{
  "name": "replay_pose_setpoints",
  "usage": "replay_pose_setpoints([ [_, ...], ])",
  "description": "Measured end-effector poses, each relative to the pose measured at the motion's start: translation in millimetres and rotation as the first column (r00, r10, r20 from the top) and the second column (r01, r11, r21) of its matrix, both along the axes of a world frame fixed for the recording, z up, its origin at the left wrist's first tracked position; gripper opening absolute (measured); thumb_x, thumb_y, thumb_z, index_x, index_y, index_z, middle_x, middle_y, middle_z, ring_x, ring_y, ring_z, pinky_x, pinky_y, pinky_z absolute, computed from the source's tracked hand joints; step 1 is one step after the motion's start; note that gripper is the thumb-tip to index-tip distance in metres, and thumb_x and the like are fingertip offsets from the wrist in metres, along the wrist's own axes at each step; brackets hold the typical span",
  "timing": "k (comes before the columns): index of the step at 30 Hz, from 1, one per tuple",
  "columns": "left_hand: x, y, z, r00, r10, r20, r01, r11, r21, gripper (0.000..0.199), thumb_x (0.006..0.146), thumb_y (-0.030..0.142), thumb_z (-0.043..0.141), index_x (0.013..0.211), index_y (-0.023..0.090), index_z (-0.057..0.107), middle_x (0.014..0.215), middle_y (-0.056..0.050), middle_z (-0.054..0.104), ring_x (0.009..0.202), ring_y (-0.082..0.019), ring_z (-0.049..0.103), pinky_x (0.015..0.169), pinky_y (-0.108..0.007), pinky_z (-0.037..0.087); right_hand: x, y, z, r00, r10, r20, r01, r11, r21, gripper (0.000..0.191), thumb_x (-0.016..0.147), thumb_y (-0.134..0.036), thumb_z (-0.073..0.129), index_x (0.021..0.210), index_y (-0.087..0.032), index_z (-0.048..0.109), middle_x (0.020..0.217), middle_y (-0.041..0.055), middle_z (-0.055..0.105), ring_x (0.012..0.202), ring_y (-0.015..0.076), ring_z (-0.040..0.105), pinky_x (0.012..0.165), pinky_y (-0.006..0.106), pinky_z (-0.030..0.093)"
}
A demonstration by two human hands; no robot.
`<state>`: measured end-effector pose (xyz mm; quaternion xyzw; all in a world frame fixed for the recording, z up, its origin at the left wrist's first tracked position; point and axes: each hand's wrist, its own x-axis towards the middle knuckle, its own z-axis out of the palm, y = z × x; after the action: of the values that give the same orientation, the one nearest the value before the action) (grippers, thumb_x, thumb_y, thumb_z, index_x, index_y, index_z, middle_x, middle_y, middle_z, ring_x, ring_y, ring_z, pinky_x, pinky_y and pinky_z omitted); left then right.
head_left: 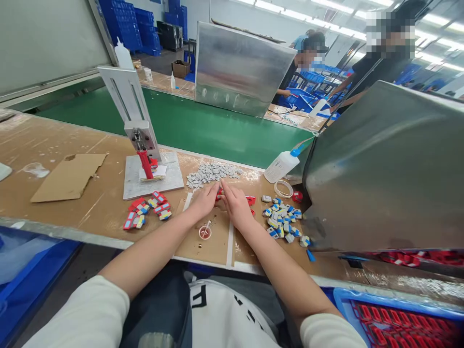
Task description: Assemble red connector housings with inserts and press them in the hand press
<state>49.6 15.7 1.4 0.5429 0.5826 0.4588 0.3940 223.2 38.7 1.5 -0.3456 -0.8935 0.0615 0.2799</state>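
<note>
My left hand (206, 199) and my right hand (235, 200) meet at the middle of the bench, fingertips close together around a small red part (219, 194). Much of that part is hidden by the fingers. Just beyond them lies a heap of small grey pieces (213, 173). More red parts (251, 200) rest beside my right hand. Nearer to me, a small cup of red liquid (205, 232) with a thin stick in it stands on the cardboard (217, 249). Red and yellow assembled pieces (159, 205) lie to the left, blue and white blocks (282, 220) to the right.
A metal press with a red handle (145, 164) stands at the left. A white bottle (282, 166) and a tape roll (283, 189) are at the right, near a metal panel (384, 169). A green conveyor (217, 133) runs behind. Other people are beyond it.
</note>
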Motion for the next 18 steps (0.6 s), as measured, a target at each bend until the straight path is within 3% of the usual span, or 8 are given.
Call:
replay_pose_setpoints([
  [6,0,-18,42.1,0.989,-0.099,-0.108,0.1,0.995,0.004,0.063,0.11,0.059,0.022,0.097,0.022,0.072,0.087,-0.008,0.075,0.091,-0.026,0.071,0.085,-0.037,0.055,3,-10,22.4,0.956,0.005,-0.293,-0.073,0.972,-0.221,0.061,0.114,-0.05,0.032,0.166,-0.021,0.047,0.135,0.0171,0.071,0.123,0.0297,0.066,0.104,0.047,0.055],
  [10,-5,-43,68.3,0.969,-0.055,-0.239,0.087,0.988,0.125,0.056,0.111,0.055,0.026,0.133,0.021,0.065,0.111,-0.01,0.079,0.108,-0.028,0.073,0.095,-0.038,0.054,1,-22,40.4,0.883,-0.078,-0.464,-0.109,0.925,-0.363,0.062,0.111,-0.057,0.04,0.163,-0.024,0.052,0.132,0.0133,0.074,0.111,0.0257,0.07,0.101,0.044,0.058],
  [14,-11,-62,81.9,0.913,0.041,-0.406,0.055,0.974,0.222,0.057,0.111,0.061,0.032,0.144,0.021,0.057,0.104,-0.009,0.079,0.1,-0.03,0.077,0.088,-0.037,0.055,-10,-33,51.0,0.818,-0.13,-0.56,-0.208,0.841,-0.5,0.063,0.105,-0.063,0.051,0.153,-0.023,0.063,0.13,0.0121,0.076,0.09,0.0218,0.07,0.091,0.043,0.061],
  [18,-25,-68,85.8,0.818,0.11,-0.565,0.141,0.913,0.382,0.06,0.104,0.057,0.056,0.152,0.021,0.053,0.138,-0.016,0.071,0.123,-0.034,0.071,0.099,-0.039,0.055,-25,-35,59.5,0.747,-0.152,-0.647,-0.37,0.713,-0.595,0.064,0.094,-0.069,0.069,0.139,-0.024,0.074,0.125,0.01,0.078,0.111,0.0286,0.072,0.103,0.046,0.059],
])
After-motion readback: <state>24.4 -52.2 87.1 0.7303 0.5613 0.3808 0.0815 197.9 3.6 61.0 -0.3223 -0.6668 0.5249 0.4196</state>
